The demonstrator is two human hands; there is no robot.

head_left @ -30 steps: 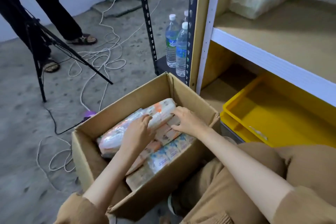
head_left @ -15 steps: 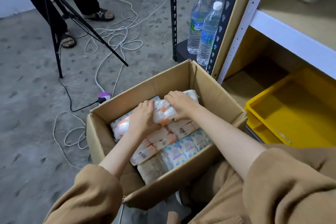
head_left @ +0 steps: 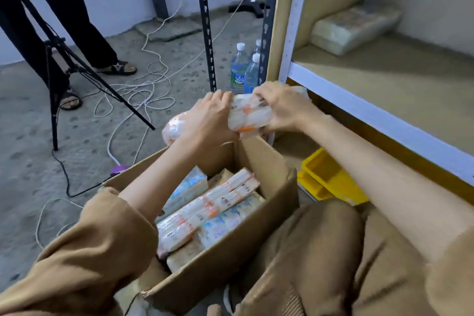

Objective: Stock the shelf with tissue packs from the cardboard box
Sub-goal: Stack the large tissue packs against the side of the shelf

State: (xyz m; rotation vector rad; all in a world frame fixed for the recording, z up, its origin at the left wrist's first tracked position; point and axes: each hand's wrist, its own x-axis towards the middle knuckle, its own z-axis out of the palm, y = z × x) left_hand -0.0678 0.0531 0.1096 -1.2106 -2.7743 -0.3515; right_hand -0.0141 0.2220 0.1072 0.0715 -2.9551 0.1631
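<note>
Item: orange-printed tissue pack (head_left: 247,117), clasped by left hand (head_left: 207,120) and right hand (head_left: 282,108), fingers wrapped round it. Step: carry from cardboard box (head_left: 272,187) (still well stocked); next, swing right onto shelf (head_left: 400,90).

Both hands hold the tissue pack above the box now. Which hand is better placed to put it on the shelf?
The right hand. It grips the end of the tissue pack nearest the shelf, close to its white front edge. The left hand holds the far end, over the cardboard box.
</note>
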